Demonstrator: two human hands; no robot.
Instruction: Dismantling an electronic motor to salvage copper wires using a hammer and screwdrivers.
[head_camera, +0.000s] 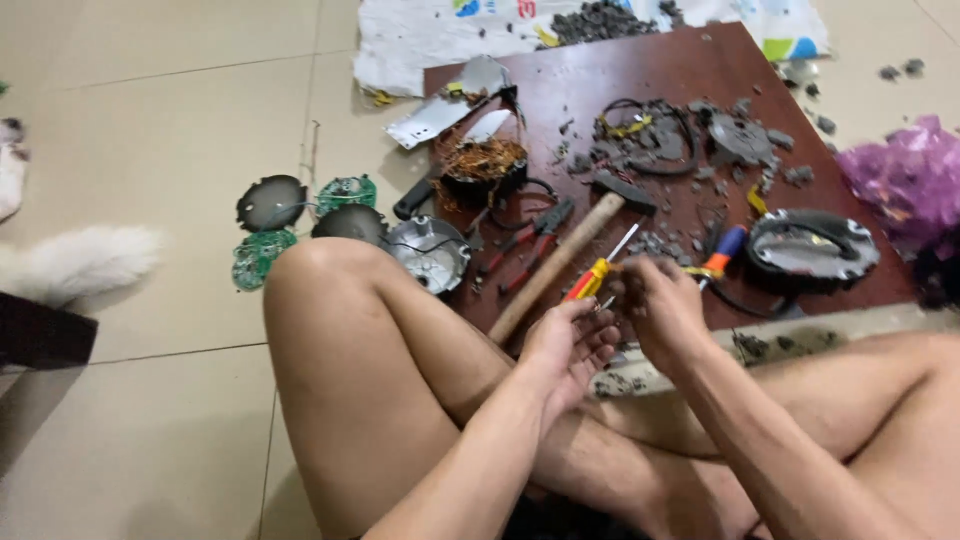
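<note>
Much of the stripping looks done: a copper coil (480, 160), green boards (262, 255), metal covers (432, 252) and grey rubble (650, 140) lie spread over the brown board (640, 70) and floor (150, 150), while a black housing (812, 248) by the hammer (560, 262) and pliers (520, 245) seems whole. Both hands meet above the board's near edge, forearms reaching in over crossed legs. The left hand (570, 345) lies palm-up, fingers loosely curled, with a yellow screwdriver (592, 275) just beyond it; the right hand (655, 305) pinches something small, too hidden to name.

A white printed sheet (420, 35) with coloured patches lies under the board's far edge.
</note>
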